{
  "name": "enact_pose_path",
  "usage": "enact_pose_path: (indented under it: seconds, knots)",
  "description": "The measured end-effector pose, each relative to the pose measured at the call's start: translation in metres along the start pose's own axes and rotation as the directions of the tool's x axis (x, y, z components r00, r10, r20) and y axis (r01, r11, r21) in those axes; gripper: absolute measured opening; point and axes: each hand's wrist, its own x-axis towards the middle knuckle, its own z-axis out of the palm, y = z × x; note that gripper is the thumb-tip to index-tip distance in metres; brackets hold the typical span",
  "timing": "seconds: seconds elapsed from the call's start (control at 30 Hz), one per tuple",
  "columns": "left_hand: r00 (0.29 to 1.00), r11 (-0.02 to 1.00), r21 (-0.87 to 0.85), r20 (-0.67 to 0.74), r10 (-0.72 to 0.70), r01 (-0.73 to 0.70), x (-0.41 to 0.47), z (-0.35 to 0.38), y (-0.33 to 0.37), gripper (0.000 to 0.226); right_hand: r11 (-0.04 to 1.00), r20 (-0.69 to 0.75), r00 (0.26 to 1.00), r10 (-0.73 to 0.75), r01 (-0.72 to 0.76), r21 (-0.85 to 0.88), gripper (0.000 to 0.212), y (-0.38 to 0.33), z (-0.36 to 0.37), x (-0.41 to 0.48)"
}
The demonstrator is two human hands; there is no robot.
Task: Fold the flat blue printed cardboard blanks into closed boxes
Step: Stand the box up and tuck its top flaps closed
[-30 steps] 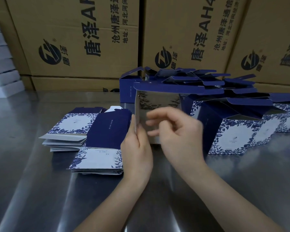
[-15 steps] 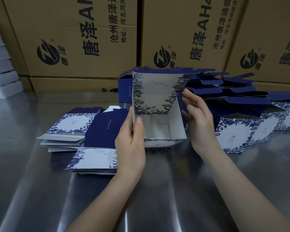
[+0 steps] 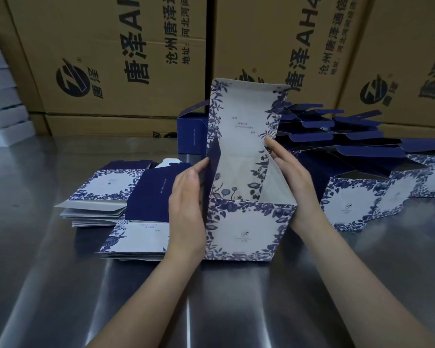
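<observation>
A blue-and-white floral box (image 3: 246,227) stands upright on the steel table in the middle, its lid flap raised and its inside showing. My left hand (image 3: 186,204) lies flat against the box's left side, fingers straight on the dark blue side flap. My right hand (image 3: 291,179) presses with straight fingers on the right side flap, which leans inward. Two piles of flat blanks (image 3: 136,214) lie just left of the box.
Several erected boxes with open blue flaps (image 3: 357,197) crowd the table to the right and behind. Large brown cartons (image 3: 126,59) form a wall at the back. White boxes (image 3: 0,101) are stacked at the far left. The steel table (image 3: 224,297) extends toward me.
The box has turned so its printed front faces me and it stands on the table. Both hands have moved onto its two side flaps, the right hand coming in from the right.
</observation>
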Motion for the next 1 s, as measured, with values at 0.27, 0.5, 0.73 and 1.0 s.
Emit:
enact_pose_path:
  seconds: [0.27,0.5,0.73,1.0]
  knots:
    - [0.994,0.99,-0.095,0.047,-0.101,0.105,0.006,-0.005,-0.002,0.035,0.999,-0.022,0.999,0.041,-0.041,0.003,0.034,0.001,0.003,-0.004]
    - [0.978,0.966,-0.159,0.081,-0.194,0.205,0.009,-0.006,-0.002,0.027,0.997,0.017,0.997,0.072,-0.072,0.022,0.047,0.001,0.004,-0.008]
    - [0.973,0.974,-0.039,0.077,-0.219,0.222,0.014,-0.009,-0.002,0.035,0.994,0.062,0.994,0.096,-0.099,0.049,0.062,0.004,0.005,-0.005]
    - [0.984,0.983,0.097,0.069,-0.164,0.157,0.017,-0.006,-0.002,0.015,0.995,0.021,0.995,0.096,-0.097,0.038,0.041,0.009,0.003,-0.006]
